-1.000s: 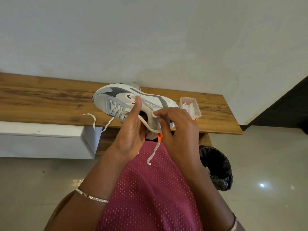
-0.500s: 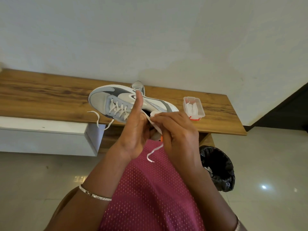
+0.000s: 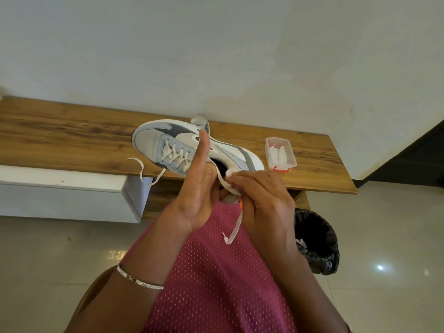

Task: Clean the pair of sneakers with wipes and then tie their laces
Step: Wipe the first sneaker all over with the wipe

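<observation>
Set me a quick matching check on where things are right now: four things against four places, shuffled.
Things:
1. wipes box
2. bin
3. sneaker
4. lace

Places:
A. held up by the left hand
B. on the floor, to the person's right
C. on the wooden bench
D. pinched in the right hand, end hanging below it

Pairs: 1-C, 2-B, 3-A, 4-D
</observation>
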A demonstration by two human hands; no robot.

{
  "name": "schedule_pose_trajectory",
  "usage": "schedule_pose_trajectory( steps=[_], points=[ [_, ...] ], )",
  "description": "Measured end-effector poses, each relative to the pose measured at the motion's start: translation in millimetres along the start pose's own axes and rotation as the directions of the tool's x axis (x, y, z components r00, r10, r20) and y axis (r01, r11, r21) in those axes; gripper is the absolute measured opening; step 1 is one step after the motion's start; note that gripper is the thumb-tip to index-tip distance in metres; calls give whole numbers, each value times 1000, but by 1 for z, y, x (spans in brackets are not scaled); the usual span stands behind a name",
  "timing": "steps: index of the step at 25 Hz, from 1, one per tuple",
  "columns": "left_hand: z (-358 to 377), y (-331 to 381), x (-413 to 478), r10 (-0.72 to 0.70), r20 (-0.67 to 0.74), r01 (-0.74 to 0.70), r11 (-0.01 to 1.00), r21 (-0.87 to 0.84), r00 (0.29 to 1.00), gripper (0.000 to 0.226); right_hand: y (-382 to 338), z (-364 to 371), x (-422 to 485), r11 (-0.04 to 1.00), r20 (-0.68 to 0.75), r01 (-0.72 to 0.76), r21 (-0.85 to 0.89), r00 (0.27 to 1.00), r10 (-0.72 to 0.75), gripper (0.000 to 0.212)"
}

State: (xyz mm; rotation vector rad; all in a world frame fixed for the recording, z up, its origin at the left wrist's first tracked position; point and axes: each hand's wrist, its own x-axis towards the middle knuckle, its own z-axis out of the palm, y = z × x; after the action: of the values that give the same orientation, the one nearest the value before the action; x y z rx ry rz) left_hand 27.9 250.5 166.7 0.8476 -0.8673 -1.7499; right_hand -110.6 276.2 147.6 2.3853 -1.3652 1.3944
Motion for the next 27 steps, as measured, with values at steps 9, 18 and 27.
schedule_pose_trajectory(
  steps=[9,18,27],
  points=[
    [-12,2,2,34,-83,-32,999,20,996,88,10,-7,-22,1000,53,-3,-18,999,4,26],
    [-5,3,0,5,-14,-5,1000,-8,1000,98,6,-7,-14,997,76,72,-37,995,-69,18],
    [0,3,-2,-30,60,32,999,-37,998,96,1,-1,-2,997,72,76,-15,995,-75,18]
  ],
)
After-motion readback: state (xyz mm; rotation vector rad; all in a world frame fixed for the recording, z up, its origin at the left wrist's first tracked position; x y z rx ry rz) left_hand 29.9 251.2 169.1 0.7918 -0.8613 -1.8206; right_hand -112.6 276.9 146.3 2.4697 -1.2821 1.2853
